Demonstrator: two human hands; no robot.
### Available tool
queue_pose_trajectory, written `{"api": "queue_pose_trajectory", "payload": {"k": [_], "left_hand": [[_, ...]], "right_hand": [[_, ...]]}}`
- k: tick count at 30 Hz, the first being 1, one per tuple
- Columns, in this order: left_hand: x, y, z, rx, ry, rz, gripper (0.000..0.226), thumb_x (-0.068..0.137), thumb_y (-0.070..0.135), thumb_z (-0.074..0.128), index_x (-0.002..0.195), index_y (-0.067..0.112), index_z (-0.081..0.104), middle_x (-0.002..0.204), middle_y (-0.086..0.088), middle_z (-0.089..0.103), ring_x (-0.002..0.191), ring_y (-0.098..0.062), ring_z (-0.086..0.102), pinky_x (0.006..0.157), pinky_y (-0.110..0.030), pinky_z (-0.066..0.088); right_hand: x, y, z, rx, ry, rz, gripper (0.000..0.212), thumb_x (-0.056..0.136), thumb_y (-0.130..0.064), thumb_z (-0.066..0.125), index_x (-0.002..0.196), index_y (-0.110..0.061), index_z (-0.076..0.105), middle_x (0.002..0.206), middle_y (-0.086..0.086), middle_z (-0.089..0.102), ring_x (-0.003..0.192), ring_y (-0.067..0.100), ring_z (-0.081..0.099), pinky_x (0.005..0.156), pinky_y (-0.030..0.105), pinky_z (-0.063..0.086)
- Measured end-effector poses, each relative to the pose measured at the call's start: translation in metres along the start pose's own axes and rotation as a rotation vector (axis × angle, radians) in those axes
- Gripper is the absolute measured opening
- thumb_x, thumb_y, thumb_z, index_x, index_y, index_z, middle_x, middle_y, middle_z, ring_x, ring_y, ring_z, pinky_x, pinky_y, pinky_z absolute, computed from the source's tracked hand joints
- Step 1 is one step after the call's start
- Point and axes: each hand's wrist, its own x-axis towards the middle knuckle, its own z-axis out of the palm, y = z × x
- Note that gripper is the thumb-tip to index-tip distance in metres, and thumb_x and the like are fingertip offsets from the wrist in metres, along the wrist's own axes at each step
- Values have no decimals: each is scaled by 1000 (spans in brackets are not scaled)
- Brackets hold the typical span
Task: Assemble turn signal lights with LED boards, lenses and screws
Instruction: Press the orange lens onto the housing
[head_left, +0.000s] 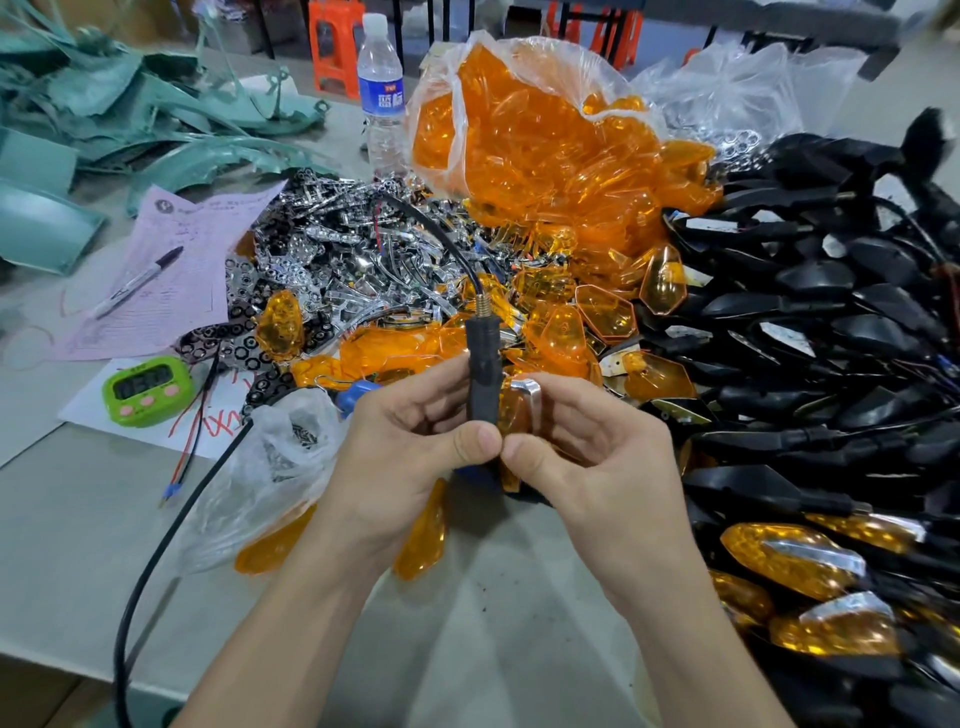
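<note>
My left hand grips the black driver upright, thumb pressed on its barrel, and its cable arches away over a heap of chrome parts. My right hand curls round a light with an amber lens, touching the driver's side above the table. Loose lenses lie just behind, with black housings piled to my right.

The left hand and right hand join bare forearms.
</note>
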Motion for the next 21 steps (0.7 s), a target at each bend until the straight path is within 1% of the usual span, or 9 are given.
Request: {"api": "queue_pose_trajectory", "payload": {"k": [2,5,6,8,10,13,16,18,21], "left_hand": [[0,1,1,5,3,5,72,59,40,97,125,19,75,117,-8,77,106,-21,74,85,-29,59],[-1,3,1,53,16,17,76,53,41,100,122,20,76,114,-8,79,103,-18,75,83,-27,59],[-1,4,1,76,23,21,77,52,38,101,122,19,76,113,-8,79,102,-17,75,82,-26,59],[-1,4,0,113,28,27,72,53,24,98,120,19,76,110,-7,79,100,-15,75,80,-25,59],[-1,3,-2,141,20,29,67,54,15,95,118,21,77,109,-5,80,98,-14,75,80,-25,59],[-1,4,-4,156,21,24,61,56,9,93,114,25,80,107,-5,80,98,-14,76,81,-25,59],[1,7,-5,174,44,35,59,56,18,94,113,20,81,111,-7,79,103,-19,75,83,-28,59],[3,9,-4,202,48,61,58,60,17,93,115,20,79,113,-7,79,107,-21,75,85,-28,59],[6,13,-3,180,23,57,57,63,9,93,117,21,78,113,-7,79,105,-22,76,82,-28,60]], "right_hand": [[0,-1,-1,-48,-16,3,44,74,-11,83,112,-31,76,104,-11,79,102,11,75,92,30,60],[0,1,1,-11,-23,19,42,75,-4,82,111,-27,79,104,-8,80,102,14,76,93,37,61],[0,1,2,3,-31,19,43,77,1,81,109,-27,80,103,-7,80,102,16,76,93,38,61],[0,3,2,6,-45,32,45,79,8,79,107,-27,80,101,-5,81,100,18,76,90,39,62],[2,3,1,-11,-67,44,44,79,9,78,107,-25,80,100,-4,81,98,18,77,87,37,63],[3,2,-1,-15,-94,62,46,76,8,79,108,-25,80,100,-5,81,96,16,77,83,30,63],[1,2,1,-13,-76,55,55,75,6,78,104,-41,79,100,-10,80,96,12,77,82,26,62],[0,3,3,34,-31,61,56,77,6,79,98,-47,79,99,-8,81,96,15,77,83,32,63],[2,3,2,94,5,67,43,74,-2,81,103,-34,81,101,-1,81,97,22,78,86,43,64]]}}
